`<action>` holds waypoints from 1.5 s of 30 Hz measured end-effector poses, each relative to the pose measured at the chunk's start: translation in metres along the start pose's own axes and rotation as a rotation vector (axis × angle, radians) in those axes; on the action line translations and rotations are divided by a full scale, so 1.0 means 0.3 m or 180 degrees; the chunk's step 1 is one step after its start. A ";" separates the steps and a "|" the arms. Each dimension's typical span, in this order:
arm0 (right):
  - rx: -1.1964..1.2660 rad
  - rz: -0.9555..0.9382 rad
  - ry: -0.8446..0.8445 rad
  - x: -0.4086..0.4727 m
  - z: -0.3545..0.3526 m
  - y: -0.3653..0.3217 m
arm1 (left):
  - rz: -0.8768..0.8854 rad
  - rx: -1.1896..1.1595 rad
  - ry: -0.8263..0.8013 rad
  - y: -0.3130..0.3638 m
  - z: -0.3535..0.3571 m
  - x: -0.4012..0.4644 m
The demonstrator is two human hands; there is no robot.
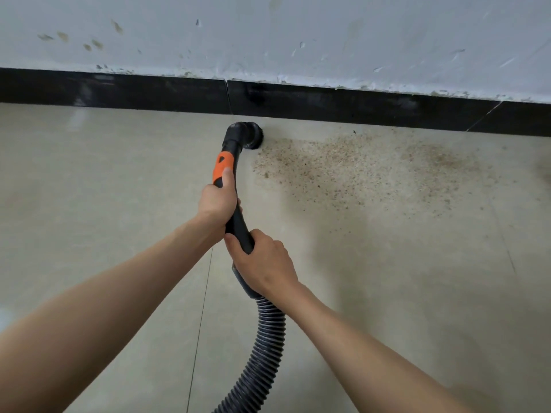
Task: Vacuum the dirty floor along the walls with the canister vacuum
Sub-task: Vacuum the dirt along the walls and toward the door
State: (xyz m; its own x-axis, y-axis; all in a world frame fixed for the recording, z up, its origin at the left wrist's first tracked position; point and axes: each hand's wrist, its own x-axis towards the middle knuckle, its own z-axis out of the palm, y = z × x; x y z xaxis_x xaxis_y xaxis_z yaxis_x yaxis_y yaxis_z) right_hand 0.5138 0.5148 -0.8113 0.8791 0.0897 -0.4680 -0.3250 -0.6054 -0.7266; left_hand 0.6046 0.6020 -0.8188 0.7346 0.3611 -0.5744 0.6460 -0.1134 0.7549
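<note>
On the wand (235,180), both hands (216,201).

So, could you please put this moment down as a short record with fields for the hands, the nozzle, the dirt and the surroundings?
left hand: grips the vacuum handle just below its orange part
right hand: grips the handle lower down, above the ribbed hose
nozzle: on the floor, close to the black baseboard
dirt patch: brown grit spread right of the nozzle
floor: pale tiles
wall: white, scuffed and stained
</note>
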 end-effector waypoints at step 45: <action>0.0112 0.0006 -0.0099 0.047 -0.025 -0.032 | -0.0059 0.0194 -0.0169 0.065 -0.008 0.017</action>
State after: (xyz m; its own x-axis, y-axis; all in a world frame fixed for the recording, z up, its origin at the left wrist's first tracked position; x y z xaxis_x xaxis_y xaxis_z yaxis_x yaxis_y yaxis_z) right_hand 0.5318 0.5158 -0.8071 0.8674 0.1135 -0.4845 -0.3392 -0.5774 -0.7426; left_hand 0.6205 0.6039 -0.8064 0.7312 0.3142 -0.6055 0.6700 -0.1639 0.7241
